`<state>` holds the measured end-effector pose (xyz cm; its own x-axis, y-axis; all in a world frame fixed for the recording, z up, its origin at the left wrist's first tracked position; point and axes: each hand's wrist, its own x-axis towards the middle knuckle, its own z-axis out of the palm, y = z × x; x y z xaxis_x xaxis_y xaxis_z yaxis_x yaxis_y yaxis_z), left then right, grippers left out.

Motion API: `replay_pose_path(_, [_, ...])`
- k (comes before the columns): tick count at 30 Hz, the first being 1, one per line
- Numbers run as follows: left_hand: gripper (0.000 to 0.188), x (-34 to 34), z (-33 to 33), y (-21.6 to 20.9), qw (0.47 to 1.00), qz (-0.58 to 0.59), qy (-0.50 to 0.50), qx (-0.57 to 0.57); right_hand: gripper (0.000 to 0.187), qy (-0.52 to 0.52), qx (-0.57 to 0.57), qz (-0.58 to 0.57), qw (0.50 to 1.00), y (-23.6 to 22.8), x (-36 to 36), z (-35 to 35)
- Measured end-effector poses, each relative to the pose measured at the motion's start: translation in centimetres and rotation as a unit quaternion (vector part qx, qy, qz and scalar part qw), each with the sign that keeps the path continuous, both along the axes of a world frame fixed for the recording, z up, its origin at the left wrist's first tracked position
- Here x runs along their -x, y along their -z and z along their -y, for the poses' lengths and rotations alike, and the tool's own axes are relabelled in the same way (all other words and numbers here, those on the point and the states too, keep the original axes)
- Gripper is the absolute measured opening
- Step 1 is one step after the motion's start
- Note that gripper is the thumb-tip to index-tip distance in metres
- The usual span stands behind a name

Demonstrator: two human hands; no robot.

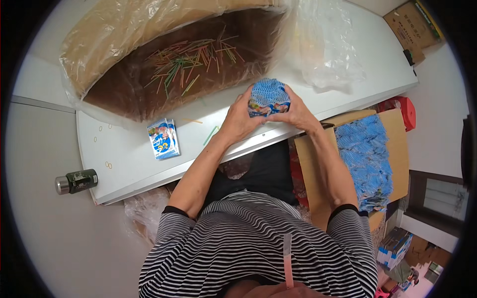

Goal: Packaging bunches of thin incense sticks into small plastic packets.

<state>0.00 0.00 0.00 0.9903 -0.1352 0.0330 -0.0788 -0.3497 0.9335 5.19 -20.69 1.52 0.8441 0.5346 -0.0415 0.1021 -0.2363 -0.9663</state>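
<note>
Both of my hands grip a bundle of small blue-and-white packets [270,95] above the front part of the white table. My left hand [240,116] presses on the bundle's left side, and my right hand [300,112] closes round its right side. The thumbs meet along the near edge, where colourful printed fronts show. To the left, a couple of similar packets [163,139] lie overlapping on the table. Thin coloured sticks [211,135] rest beside my left wrist, with an orange one a little further left.
Beyond my hands stands a plastic-lined carton [119,102] holding many coloured sticks [186,62]. By my right arm, an open cardboard box [397,149] is packed with blue packets [366,161]. Rubber bands [108,165] and a dark green flask [77,181] are at left. Clear plastic [325,49] lies behind.
</note>
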Motion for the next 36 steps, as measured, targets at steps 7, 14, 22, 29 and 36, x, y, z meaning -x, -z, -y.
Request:
replay_pose_path(7, [0.077,0.3,0.3,2.1,0.992,0.113,-0.031,0.054,0.071,0.001,-0.006,0.047,0.999,0.3,-0.3,-0.7])
replay_pose_path(14, [0.085,-0.5,0.7,1.4,0.996,0.056,-0.006,0.065,0.074,0.002,-0.046,0.018,0.999,0.9,0.0,0.8])
replay_pose_path(22, [0.054,0.0,-0.5,1.9,0.987,0.008,0.009,0.159,0.057,-0.029,-0.026,0.132,0.991,1.2,-0.6,-0.7])
replay_pose_path(29, [0.052,0.7,0.9,0.9,0.991,0.012,-0.021,0.133,0.044,0.027,-0.016,0.160,0.987,-1.0,2.6,0.1])
replay_pose_path(36, [0.057,6.9,17.7,-11.1,0.959,0.126,0.199,0.159,0.053,0.137,0.174,0.129,0.967,-17.1,15.9,17.0])
